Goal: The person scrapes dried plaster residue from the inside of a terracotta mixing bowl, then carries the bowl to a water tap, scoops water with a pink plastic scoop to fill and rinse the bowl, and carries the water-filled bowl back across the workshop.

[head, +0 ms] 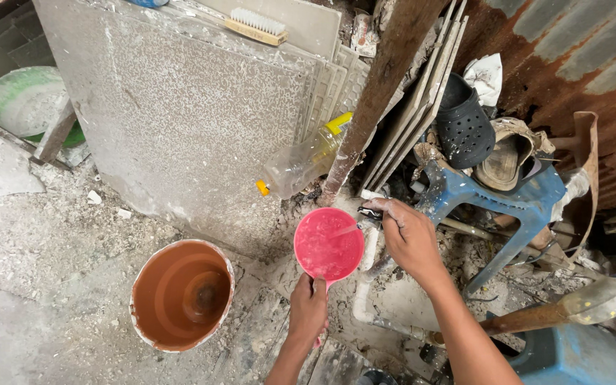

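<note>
Left hand [308,308]: grip closed around the handle of a pink scoop [328,246], thumb on top, bowl held level and facing up. Right hand [408,239]: fingers wrapped around a tap [369,212] on a white pipe [366,274]; the tap itself is mostly hidden under the fingers. A thin stream of water runs from the tap into the pink scoop, whose inside is wet. The scoop sits just beside the tap, above the dusty floor [44,285].

Left of the scoop, on the floor: an orange bucket [182,294], upright, rim crusted white. Behind: a large grey slab [180,114] leaning, with a scrub brush [256,26] on its top edge. A clear plastic bottle [301,160] with yellow cap lies tilted against it. Right: a blue plastic stool [497,196] carrying worn sandals [483,139].
</note>
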{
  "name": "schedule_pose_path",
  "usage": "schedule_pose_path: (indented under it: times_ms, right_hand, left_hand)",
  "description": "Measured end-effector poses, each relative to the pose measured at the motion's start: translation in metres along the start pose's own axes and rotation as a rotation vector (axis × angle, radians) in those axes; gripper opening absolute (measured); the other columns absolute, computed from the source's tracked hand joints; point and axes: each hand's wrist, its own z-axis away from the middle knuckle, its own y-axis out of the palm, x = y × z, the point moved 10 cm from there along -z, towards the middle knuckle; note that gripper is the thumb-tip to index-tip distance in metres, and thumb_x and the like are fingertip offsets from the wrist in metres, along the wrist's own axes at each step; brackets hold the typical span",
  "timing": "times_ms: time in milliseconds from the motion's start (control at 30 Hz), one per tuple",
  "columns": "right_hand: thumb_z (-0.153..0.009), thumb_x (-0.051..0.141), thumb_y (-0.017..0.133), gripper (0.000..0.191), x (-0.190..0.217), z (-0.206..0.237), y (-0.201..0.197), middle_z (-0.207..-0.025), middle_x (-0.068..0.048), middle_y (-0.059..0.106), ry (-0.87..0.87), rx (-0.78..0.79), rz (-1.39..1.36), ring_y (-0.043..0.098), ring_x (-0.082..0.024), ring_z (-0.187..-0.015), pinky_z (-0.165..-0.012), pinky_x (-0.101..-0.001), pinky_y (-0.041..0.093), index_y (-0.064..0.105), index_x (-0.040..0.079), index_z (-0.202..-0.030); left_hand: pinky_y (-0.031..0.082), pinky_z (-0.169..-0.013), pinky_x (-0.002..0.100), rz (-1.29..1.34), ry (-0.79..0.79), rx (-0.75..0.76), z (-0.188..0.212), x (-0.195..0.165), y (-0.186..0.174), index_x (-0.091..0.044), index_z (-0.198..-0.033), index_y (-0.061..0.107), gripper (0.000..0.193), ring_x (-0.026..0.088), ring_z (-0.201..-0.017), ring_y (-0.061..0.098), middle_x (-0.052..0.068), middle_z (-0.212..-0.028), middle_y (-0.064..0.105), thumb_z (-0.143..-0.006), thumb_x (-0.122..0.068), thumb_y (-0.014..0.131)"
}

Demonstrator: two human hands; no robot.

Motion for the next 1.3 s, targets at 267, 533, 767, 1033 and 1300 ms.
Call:
schedule_pose_path:
  times_ms: [267, 533, 767, 1033, 1300]
  right_hand:
    - [-0.090, 0.001, 0.049, 0.038, -0.004, 0.000, 0.002, -0.083, -0.012, 0.066, 0.008, 0.012, -0.020, 0.062, -0.024, -0.064, -0.063, -0.0369, 0.050, 0.073, 0.012, -0.116]
    - [-0.090, 0.001, 0.049, 0.036, -0.001, 0.001, 0.000, -0.086, -0.010, 0.067, -0.013, -0.004, -0.042, 0.062, -0.022, -0.064, -0.061, -0.0352, 0.050, 0.073, 0.011, -0.115]
    - [-0.090, 0.001, 0.050, 0.035, -0.001, 0.000, 0.001, -0.090, -0.010, 0.070, 0.009, 0.004, -0.014, 0.065, -0.024, -0.068, -0.065, -0.0367, 0.052, 0.073, 0.012, -0.115]
    - [-0.091, -0.001, 0.050, 0.031, 0.028, 0.003, -0.012, -0.109, -0.009, 0.071, -0.215, -0.135, 0.017, 0.066, -0.030, -0.099, -0.084, -0.0397, 0.052, 0.072, 0.010, -0.110]
    - [-0.090, 0.001, 0.050, 0.036, 0.003, 0.000, -0.001, -0.091, -0.009, 0.070, 0.009, -0.017, -0.006, 0.065, -0.024, -0.067, -0.064, -0.0369, 0.052, 0.074, 0.012, -0.114]
  left_hand:
    - [0.044, -0.036, 0.035, -0.019, 0.016, 0.005, -0.003, 0.000, 0.001, 0.000, -0.125, 0.055, 0.040, 0.016, -0.037, 0.051, 0.007, -0.064, 0.054, -0.102, -0.031, 0.044]
    - [0.043, -0.036, 0.036, -0.053, -0.028, 0.008, -0.001, 0.000, 0.001, -0.004, -0.131, 0.050, 0.041, 0.016, -0.037, 0.051, 0.007, -0.062, 0.054, -0.101, -0.031, 0.041]
    - [0.043, -0.035, 0.036, -0.060, -0.010, 0.005, -0.002, 0.000, 0.000, 0.000, -0.124, 0.054, 0.039, 0.016, -0.037, 0.052, 0.008, -0.062, 0.054, -0.103, -0.030, 0.043]
    - [0.044, -0.035, 0.037, -0.066, 0.033, -0.012, 0.000, -0.008, -0.001, -0.001, -0.122, 0.056, 0.037, 0.017, -0.036, 0.053, 0.009, -0.059, 0.056, -0.101, -0.029, 0.044]
    - [0.044, -0.036, 0.038, -0.082, 0.027, -0.028, -0.003, -0.002, -0.002, 0.002, -0.115, 0.059, 0.036, 0.018, -0.036, 0.053, 0.010, -0.059, 0.057, -0.102, -0.029, 0.046]
